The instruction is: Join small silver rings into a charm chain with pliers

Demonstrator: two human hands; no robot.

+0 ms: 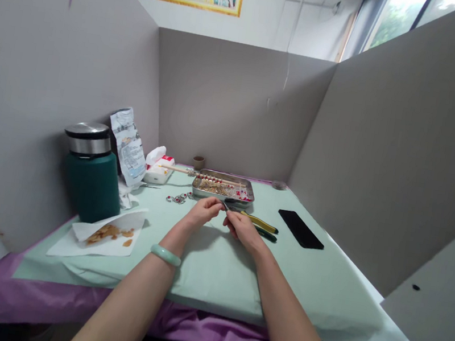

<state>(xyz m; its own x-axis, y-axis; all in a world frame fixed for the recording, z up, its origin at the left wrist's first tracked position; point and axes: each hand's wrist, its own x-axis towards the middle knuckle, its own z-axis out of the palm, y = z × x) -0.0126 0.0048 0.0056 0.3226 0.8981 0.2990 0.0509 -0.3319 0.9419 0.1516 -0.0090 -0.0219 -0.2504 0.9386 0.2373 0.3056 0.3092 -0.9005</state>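
My left hand (206,211), with a pale green bangle (166,254) at its wrist, is closed in a pinch. What lies between its fingertips is too small to name. My right hand (241,228) is closed on a slender dark tool (225,206) whose tip reaches the left fingertips; it looks like tweezers, but its kind is unclear. Beyond the right hand lie pliers with yellow and dark green handles (261,222). A metal tray (253,196) of small red, gold and clear beads stands just past both hands. A beaded chain (180,198) lies left of it.
A wooden stick (180,170) rests across the tray. At left stand a green bottle (93,186), a silver pouch (128,146), a tissue pack (159,170) and food pieces on white paper (64,246). A black phone (301,229) lies at right. Grey partitions (238,103) enclose the table.
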